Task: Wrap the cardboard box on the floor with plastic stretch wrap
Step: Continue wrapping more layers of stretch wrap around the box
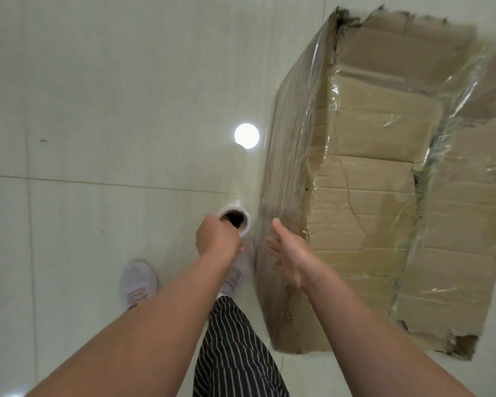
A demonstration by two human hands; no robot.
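The cardboard box [384, 173] sits on the pale tiled floor [98, 110], its top torn and ragged at the ends; shiny clear wrap [292, 138] covers its near side and crosses the top in crinkled bands. The left hand [216, 237] grips the roll [238, 217] just beside the box; the right hand [287, 253], fingers spread, hovers by the wrapped side
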